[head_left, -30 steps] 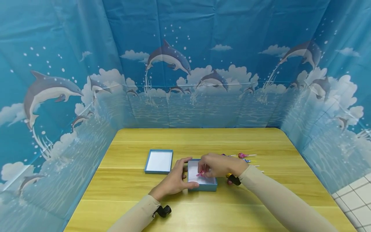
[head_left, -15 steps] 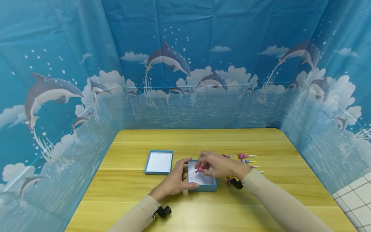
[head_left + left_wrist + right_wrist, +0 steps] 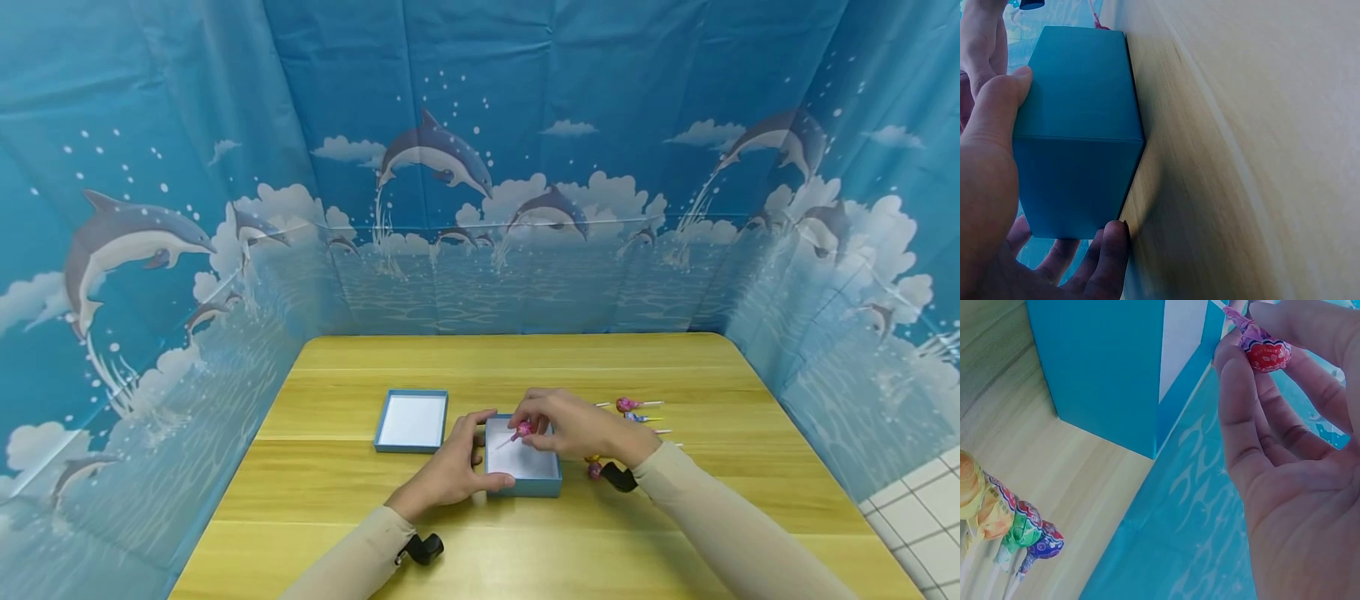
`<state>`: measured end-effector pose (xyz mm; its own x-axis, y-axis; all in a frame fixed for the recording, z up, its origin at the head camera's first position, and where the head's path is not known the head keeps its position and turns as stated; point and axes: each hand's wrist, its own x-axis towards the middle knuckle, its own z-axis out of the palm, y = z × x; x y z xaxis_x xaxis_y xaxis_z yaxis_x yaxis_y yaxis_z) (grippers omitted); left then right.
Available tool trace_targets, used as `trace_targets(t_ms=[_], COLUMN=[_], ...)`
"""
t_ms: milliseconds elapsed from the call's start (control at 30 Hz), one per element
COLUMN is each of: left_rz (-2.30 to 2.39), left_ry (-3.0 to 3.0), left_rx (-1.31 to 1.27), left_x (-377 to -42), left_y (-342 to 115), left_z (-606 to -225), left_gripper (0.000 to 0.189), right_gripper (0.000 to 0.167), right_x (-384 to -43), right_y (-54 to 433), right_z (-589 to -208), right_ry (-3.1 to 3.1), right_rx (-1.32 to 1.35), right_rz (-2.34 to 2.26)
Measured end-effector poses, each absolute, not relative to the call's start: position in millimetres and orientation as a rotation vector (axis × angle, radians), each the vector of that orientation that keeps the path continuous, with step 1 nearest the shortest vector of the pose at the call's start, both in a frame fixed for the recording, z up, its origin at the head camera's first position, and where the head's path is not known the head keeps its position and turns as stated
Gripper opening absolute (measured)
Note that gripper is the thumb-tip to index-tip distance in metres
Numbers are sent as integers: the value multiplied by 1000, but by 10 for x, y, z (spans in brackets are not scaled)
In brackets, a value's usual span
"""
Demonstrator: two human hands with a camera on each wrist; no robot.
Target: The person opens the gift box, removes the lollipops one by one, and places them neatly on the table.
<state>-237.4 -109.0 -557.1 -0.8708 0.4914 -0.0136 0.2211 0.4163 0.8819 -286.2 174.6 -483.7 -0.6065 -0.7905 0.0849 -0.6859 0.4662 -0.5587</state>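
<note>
A blue square box [image 3: 537, 487] with a white inside stands open-topped on the table. My left hand [image 3: 452, 468] grips its left side, thumb at the near left corner and fingers along the left wall; the left wrist view shows the thumb [image 3: 1004, 94] on one blue face. Over the box, my right hand [image 3: 573, 427] pinches a pink-and-red wrapped lollipop [image 3: 524, 428] between thumb and fingers. Its white stick slants down left over the white floor. In the right wrist view the lollipop's head [image 3: 1270, 355] is red, with a pink twisted wrapper.
Left of the box lies a shallow blue lid [image 3: 411, 419], white side up. Several more lollipops lie on the table to the right, among them a pink one [image 3: 627, 404] and a green one [image 3: 1026, 526]. A dolphin-print curtain [image 3: 465, 283] stands behind the table.
My right hand has drawn up and slightly right, lifting the lollipop a little so that its stick now shows. My left hand stays on the box.
</note>
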Motion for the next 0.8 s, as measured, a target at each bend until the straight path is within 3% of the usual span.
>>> trace_targets(t_ms=[567, 800], left_rz=[1439, 1445], left_ry=[2406, 2409], left_rx=[626, 627], left_x=[-2397, -2411], left_y=[-1100, -1099], left_z=[-5600, -5615], left_gripper=[108, 108], right_gripper=[33, 27], right_x=[-2797, -2780], right_y=[1852, 1930], right_z=[-4715, -4716], right_ry=[2607, 2649], right_rx=[-1231, -1215], right_rz=[-916, -968])
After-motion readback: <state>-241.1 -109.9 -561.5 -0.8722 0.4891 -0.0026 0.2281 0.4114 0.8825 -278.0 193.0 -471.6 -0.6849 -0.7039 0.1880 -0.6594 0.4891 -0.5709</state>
